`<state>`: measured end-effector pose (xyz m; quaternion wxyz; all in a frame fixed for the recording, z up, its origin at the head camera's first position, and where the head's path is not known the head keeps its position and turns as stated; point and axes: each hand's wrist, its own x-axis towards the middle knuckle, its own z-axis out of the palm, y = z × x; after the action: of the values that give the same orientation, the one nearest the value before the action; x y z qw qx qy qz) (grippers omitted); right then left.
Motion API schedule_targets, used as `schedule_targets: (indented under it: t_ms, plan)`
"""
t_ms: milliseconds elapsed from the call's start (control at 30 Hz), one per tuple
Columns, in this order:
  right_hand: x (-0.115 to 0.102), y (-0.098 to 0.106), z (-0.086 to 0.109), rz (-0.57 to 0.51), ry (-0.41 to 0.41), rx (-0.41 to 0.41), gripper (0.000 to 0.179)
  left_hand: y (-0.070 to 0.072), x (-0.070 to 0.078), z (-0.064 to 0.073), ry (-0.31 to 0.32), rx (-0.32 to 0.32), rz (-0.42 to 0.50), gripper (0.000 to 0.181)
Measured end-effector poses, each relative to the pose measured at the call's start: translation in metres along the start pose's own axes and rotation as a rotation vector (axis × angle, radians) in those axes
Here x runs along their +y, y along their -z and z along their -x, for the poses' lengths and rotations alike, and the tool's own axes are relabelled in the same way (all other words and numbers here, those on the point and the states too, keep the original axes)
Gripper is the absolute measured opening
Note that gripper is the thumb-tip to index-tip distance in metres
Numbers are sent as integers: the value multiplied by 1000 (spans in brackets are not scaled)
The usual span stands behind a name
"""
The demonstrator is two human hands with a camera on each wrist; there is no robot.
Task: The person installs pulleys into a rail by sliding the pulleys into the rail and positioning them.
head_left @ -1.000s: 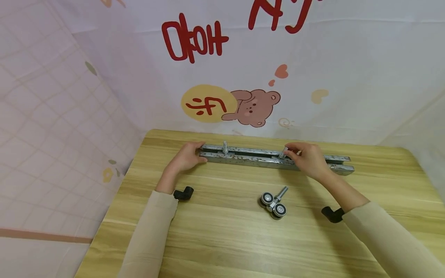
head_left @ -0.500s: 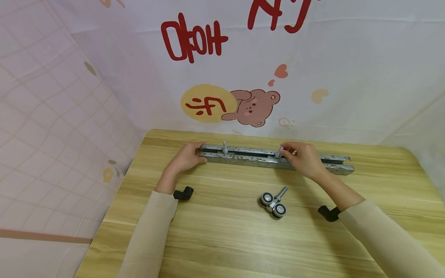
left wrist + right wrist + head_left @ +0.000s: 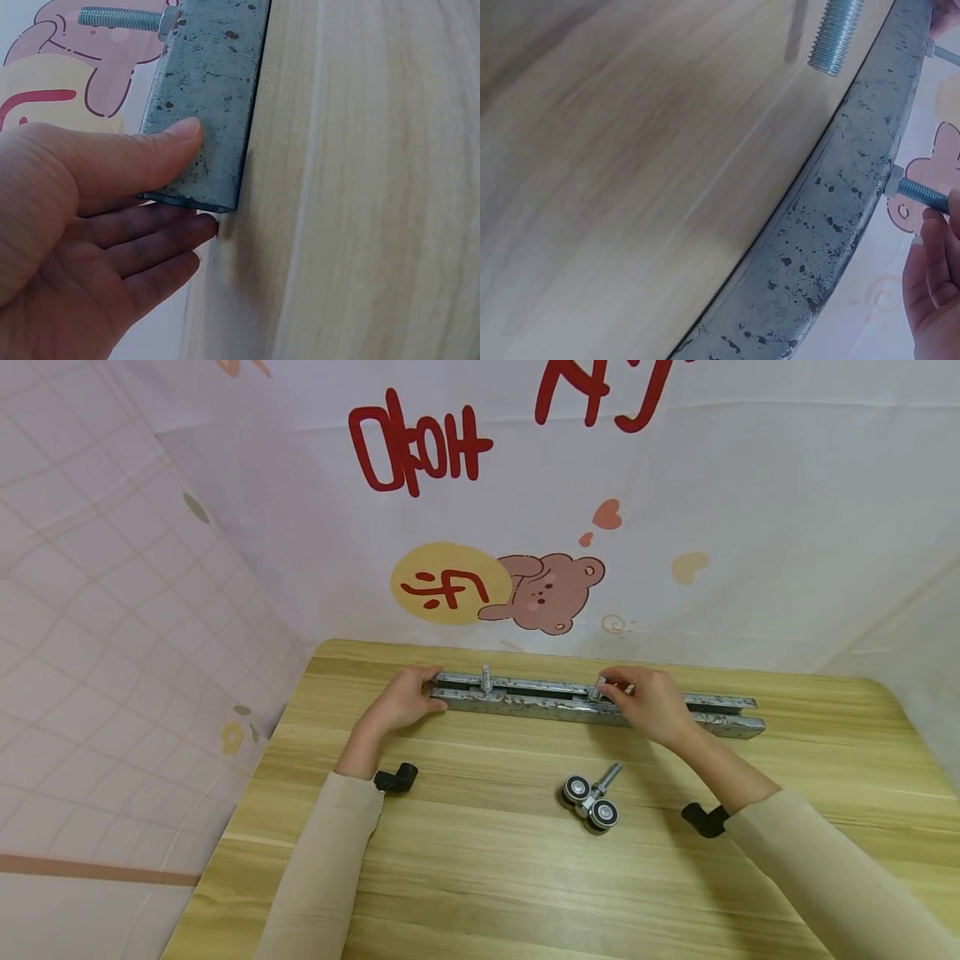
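A grey, pitted metal channel track [image 3: 536, 707] lies along the back of the table, its slot facing up. My left hand [image 3: 401, 697] grips its left end; in the left wrist view the thumb [image 3: 169, 150] presses the side face and several fingers extend past the end. Two threaded bolts stand up from the slot. The right-hand bolt [image 3: 922, 193] has a nut at its base, and my right hand [image 3: 651, 706] pinches it. The left-hand bolt [image 3: 486, 678] stands untouched. What they join inside the track is mostly hidden.
A loose roller trolley [image 3: 588, 804] with black-rimmed wheels and a threaded bolt lies on the wooden table [image 3: 480, 877], in front of the track. A printed cloth wall [image 3: 300, 527] rises close behind. Black elbow-shaped pieces [image 3: 397, 777] sit by both sleeve cuffs.
My right hand has slid the pinched bolt a little left along the slot, closer to the other bolt. The left hand and the track have stayed put.
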<state>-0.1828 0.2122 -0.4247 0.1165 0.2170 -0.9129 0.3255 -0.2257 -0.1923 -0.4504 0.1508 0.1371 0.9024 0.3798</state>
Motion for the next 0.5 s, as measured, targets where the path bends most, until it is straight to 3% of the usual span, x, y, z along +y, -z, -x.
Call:
schedule_targets:
  t_ms: [500]
  plan:
    - [-1, 0, -2, 29, 37, -20, 19, -1, 2, 1, 8, 4, 6, 74]
